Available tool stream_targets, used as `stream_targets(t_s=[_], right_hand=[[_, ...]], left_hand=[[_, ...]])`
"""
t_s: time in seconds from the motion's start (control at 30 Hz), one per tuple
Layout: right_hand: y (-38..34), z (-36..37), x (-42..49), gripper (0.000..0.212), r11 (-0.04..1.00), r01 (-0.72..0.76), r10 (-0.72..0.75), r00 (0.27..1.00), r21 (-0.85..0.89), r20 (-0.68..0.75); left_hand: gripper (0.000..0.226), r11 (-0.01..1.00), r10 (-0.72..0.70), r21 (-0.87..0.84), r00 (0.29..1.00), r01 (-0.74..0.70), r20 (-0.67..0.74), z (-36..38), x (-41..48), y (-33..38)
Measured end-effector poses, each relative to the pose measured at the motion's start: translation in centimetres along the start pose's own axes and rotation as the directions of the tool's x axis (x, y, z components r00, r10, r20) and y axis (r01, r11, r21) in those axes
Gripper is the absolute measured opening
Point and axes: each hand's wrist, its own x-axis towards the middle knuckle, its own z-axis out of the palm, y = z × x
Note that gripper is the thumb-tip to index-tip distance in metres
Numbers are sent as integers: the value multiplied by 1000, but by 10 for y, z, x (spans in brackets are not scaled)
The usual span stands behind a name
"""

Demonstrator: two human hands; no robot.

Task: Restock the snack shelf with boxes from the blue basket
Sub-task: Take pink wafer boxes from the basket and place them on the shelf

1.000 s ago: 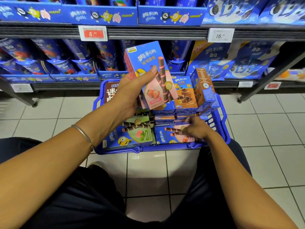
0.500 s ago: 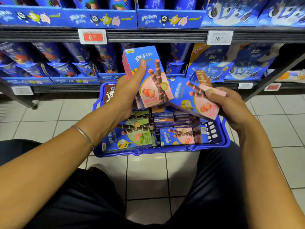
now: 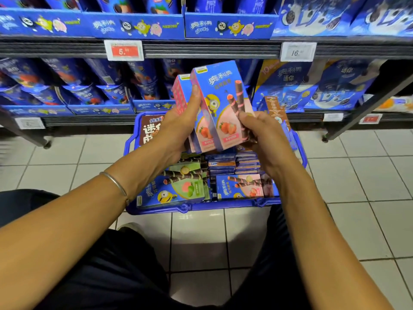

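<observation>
Two pink-and-blue wafer-roll cartons are held upright side by side at frame centre, above the blue basket [image 3: 196, 208] that sits on the tiled floor [image 3: 357, 175] under the snack shelf [image 3: 201, 49]. The left hand [image 3: 178, 128] wraps the rear strawberry box [image 3: 182, 95] from lower left, thumb laid up the front near where the two cartons overlap. The right hand [image 3: 263, 135] holds the front strawberry box [image 3: 223, 95] at its lower right corner, fingers [image 3: 248, 117] curled onto the face. Both hands are closed on cardboard, neither slack. Whether the left palm also bears the front box's bottom edge is hidden. Handling guess: thin printed card, light, stiff along edges and corners, and the wide faces would likely dent if squeezed. The contents look like brittle rolls, so no crushing or dropping. The glossy print is probably a bit slick, so two cartons can slide against each other. Best hold is across the narrow sides low down, thumb on one face and fingers behind, or pinched as a pair with the flat faces pressed together. More stock lies flat in the basket: a green box [image 3: 178, 189] at lower left, a pink box [image 3: 241, 186] beside it, and stacked cartons between. A brown box [image 3: 274, 108] stands at the far right.
</observation>
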Motion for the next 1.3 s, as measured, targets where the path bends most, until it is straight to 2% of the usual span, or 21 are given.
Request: stream_targets(t_s=[0.1,0.2,0.3,0.37,0.43,0.53,0.7,0.93,1.07,1.2,1.23,1.3], right_hand=[[10,5,1,23,1000,-13,13,997,2,70],[12,8,0,30,999,-33,29,992,36,123],[11,8,-1,28,998,-45,40,993,43,115],[10,5,-1,20,995,-71,65,995,73,79],[9,1,-1,19,985,-105,100,994,136,40],[7,-2,-4,26,967,-130,127,992,219,26],[12,-5,-8,25,951,-155,147,988,268,50],[13,9,-9,38,982,-127,125,992,138,18],[10,16,-10,37,996,-74,73,997,50,23],[5,27,-15,30,990,36,-26,997,-136,78],[3,30,-16,28,982,65,-51,995,-175,84],[1,33,-18,26,970,100,-79,992,-222,99]], left_hand=[[69,1000,-4,0,1000,4,-3,1,2,1],[69,1000,25,19,999,-24,-25,4,3,0],[79,999,21,25,999,-20,-27,7,3,1],[87,998,-14,-63,999,16,37,8,3,5],[75,987,-15,-159,997,27,78,8,-1,8],[48,995,-11,-101,1000,13,19,12,-5,6],[53,997,59,-49,998,-59,4,9,-4,1],[52,988,127,-101,986,-117,109,9,-9,-3],[51,982,154,-136,975,-133,163,8,-12,2],[52,979,160,-150,974,-137,158,8,-17,4],[57,978,155,-164,977,-130,148,7,-18,5],[79,975,130,-197,986,-107,109,6,-18,7]])
